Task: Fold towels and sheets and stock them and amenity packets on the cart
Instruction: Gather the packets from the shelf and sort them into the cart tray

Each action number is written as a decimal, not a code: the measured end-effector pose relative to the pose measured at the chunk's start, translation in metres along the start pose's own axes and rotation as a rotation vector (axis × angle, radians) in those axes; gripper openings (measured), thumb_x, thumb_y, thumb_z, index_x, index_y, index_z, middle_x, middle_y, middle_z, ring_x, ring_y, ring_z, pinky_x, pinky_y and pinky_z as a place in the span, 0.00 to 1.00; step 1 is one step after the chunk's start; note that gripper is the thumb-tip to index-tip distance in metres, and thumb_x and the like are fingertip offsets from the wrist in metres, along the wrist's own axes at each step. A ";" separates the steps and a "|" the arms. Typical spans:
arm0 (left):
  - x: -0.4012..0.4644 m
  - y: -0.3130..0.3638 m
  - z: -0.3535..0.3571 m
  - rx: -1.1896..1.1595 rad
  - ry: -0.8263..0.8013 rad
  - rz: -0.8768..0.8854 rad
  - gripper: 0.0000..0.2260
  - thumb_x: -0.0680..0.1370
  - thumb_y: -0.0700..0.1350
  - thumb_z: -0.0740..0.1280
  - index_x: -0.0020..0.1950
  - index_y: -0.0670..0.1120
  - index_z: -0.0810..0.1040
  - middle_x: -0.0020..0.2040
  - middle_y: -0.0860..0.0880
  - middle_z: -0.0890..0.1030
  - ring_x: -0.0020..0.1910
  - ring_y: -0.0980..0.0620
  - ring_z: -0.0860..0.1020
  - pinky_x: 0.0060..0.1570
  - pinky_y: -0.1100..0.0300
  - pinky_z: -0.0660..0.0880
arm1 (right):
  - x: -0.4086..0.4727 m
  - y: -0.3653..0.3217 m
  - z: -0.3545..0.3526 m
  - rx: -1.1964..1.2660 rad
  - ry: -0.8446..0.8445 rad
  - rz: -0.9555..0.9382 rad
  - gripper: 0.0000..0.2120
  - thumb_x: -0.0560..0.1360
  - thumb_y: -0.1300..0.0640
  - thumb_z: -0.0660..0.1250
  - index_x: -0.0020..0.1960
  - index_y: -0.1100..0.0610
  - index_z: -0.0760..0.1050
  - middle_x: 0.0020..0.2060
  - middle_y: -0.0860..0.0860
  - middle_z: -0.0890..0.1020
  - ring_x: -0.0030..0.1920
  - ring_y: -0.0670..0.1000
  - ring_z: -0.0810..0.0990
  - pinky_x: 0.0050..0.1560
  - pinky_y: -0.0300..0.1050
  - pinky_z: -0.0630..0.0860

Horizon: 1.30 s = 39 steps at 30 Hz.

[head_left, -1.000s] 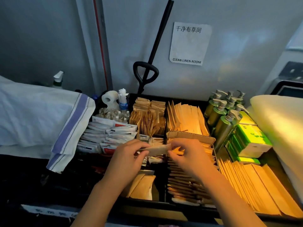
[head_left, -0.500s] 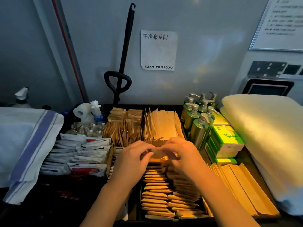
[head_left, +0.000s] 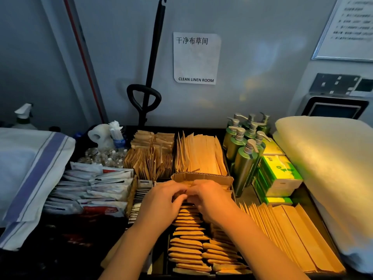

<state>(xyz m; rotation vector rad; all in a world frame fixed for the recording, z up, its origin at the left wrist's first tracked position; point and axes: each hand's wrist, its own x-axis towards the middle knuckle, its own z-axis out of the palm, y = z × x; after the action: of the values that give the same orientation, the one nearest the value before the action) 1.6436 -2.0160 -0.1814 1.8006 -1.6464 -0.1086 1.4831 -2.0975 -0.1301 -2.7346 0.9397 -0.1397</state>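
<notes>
Both hands are down in the middle compartment of the black cart tray (head_left: pixel 201 129), at the far end of the row of small flat brown paper amenity packets (head_left: pixel 187 242), right up against the corrugated cardboard divider (head_left: pixel 203 176). These packets look light, thin and a little slick, easy to crease, so I'd take them by the edges, thumb and fingertips, and slot them in on edge. The left hand (head_left: pixel 161 201) and right hand (head_left: pixel 210 199) meet fingertip to fingertip, fingers curled down around a packet between them, though the packet itself is mostly hidden. Wrists are low, forearms coming in from the near edge. Further out: long tan sachets (head_left: pixel 201 156) behind the divider, green pump bottles (head_left: pixel 244 156) toward the far right corner, a folded cream towel (head_left: pixel 331 168) at the right edge, and a white cloth with a blue stripe (head_left: pixel 38 168) on the left.
</notes>
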 end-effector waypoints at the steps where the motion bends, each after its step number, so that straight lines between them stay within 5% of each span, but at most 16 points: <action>1: 0.001 -0.002 0.000 0.021 0.015 -0.029 0.09 0.79 0.51 0.72 0.58 0.60 0.84 0.50 0.64 0.81 0.51 0.63 0.77 0.53 0.61 0.78 | 0.001 -0.001 -0.001 0.016 -0.037 0.034 0.13 0.81 0.54 0.69 0.65 0.46 0.81 0.56 0.47 0.81 0.58 0.51 0.78 0.56 0.46 0.78; 6: 0.002 -0.015 0.005 0.095 0.032 -0.066 0.05 0.79 0.49 0.72 0.53 0.57 0.86 0.50 0.62 0.79 0.50 0.61 0.74 0.49 0.58 0.77 | 0.005 0.006 -0.012 -0.056 -0.188 0.150 0.14 0.80 0.61 0.67 0.64 0.51 0.81 0.60 0.51 0.80 0.61 0.56 0.78 0.62 0.50 0.78; 10: 0.001 -0.017 0.012 0.129 0.039 -0.133 0.04 0.78 0.50 0.72 0.50 0.56 0.87 0.51 0.60 0.72 0.51 0.60 0.72 0.47 0.59 0.78 | 0.013 -0.001 -0.010 -0.128 -0.288 0.161 0.15 0.83 0.58 0.65 0.68 0.48 0.79 0.64 0.52 0.78 0.65 0.57 0.74 0.67 0.51 0.76; 16: -0.001 -0.020 -0.004 0.063 -0.046 -0.143 0.06 0.80 0.52 0.70 0.54 0.58 0.86 0.54 0.64 0.73 0.51 0.63 0.74 0.49 0.64 0.75 | 0.005 0.007 0.008 -0.094 -0.083 0.123 0.10 0.81 0.50 0.67 0.61 0.43 0.82 0.59 0.45 0.82 0.61 0.53 0.76 0.65 0.51 0.74; 23: -0.028 -0.034 -0.049 0.005 0.047 -0.199 0.06 0.80 0.50 0.70 0.55 0.60 0.84 0.53 0.65 0.76 0.52 0.67 0.74 0.50 0.69 0.70 | 0.003 -0.017 0.006 0.018 0.082 -0.008 0.14 0.78 0.49 0.72 0.63 0.42 0.81 0.58 0.42 0.81 0.61 0.48 0.76 0.64 0.50 0.75; 29: -0.065 -0.045 -0.081 -0.026 0.035 -0.102 0.06 0.78 0.45 0.73 0.53 0.54 0.87 0.49 0.62 0.80 0.50 0.64 0.77 0.53 0.59 0.77 | 0.008 -0.070 0.026 0.039 -0.022 -0.283 0.17 0.75 0.47 0.74 0.63 0.45 0.81 0.59 0.44 0.83 0.61 0.48 0.78 0.61 0.45 0.74; 35: -0.104 -0.059 -0.099 0.009 0.110 -0.104 0.07 0.77 0.44 0.74 0.54 0.53 0.86 0.51 0.63 0.79 0.54 0.63 0.77 0.57 0.61 0.77 | 0.014 -0.111 0.063 -0.026 -0.207 -0.372 0.09 0.73 0.54 0.72 0.54 0.49 0.81 0.52 0.49 0.81 0.54 0.53 0.80 0.52 0.50 0.79; 39: -0.128 -0.069 -0.106 0.032 0.109 -0.126 0.07 0.77 0.44 0.73 0.53 0.53 0.86 0.50 0.63 0.79 0.54 0.63 0.76 0.56 0.62 0.77 | 0.018 -0.126 0.080 -0.057 -0.280 -0.383 0.17 0.70 0.51 0.70 0.58 0.48 0.80 0.55 0.49 0.80 0.55 0.54 0.80 0.53 0.50 0.78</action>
<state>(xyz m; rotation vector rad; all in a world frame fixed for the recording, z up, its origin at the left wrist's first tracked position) 1.7294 -1.8583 -0.1855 1.9000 -1.4664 -0.0395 1.5857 -1.9961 -0.1744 -2.8551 0.3476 0.2018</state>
